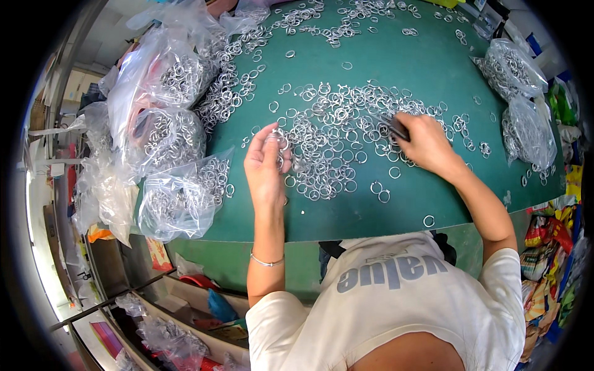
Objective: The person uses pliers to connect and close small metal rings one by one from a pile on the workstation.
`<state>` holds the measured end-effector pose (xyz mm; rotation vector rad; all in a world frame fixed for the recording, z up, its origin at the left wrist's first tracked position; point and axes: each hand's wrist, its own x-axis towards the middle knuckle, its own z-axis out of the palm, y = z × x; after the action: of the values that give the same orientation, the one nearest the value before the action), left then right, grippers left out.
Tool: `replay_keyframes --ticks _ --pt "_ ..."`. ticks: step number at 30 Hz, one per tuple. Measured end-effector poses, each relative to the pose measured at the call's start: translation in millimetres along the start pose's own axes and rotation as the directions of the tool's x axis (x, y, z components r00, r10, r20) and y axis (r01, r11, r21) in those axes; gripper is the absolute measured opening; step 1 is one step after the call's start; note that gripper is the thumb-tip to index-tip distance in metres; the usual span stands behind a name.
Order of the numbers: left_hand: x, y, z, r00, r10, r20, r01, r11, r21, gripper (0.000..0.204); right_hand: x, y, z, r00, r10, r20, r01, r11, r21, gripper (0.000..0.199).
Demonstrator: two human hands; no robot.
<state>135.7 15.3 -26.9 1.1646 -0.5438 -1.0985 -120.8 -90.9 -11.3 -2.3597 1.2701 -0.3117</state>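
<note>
A spread of silver-coloured metal rings (334,142) covers the middle of the green table. At its left edge, my left hand (266,161) is raised with the fingers curled around several small rings (280,141). Across the pile, my right hand (427,143) is closed on a small dark-handled tool (396,128). The tool's thin metal end reaches left over the rings; its exact kind is unclear. Two linked-looking rings (380,192) and a single ring (429,221) lie nearer to me.
Clear plastic bags of rings (176,201) line the table's left side, with loose rings (223,99) spilling beside them. More filled bags (527,133) stand at the right edge. Below left are open drawers (185,297). Colourful packages (544,241) are stacked at the right.
</note>
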Motion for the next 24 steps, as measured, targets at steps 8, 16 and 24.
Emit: replay_keyframes --ticks 8,16,24 --pt "0 6 -1 0.977 0.205 0.064 -0.215 0.94 0.267 0.046 6 -5 -2 0.994 -0.11 -0.003 0.11 0.994 -0.002 0.021" --pt "-4 -4 13 0.877 0.24 0.416 -0.458 0.157 0.875 0.048 71 -40 38 0.945 -0.328 -0.011 0.328 0.944 -0.031 0.041" --pt "-6 -23 21 0.847 0.198 0.493 -0.529 0.236 0.815 0.014 64 -25 19 0.973 -0.227 0.036 0.23 0.964 -0.131 0.017"
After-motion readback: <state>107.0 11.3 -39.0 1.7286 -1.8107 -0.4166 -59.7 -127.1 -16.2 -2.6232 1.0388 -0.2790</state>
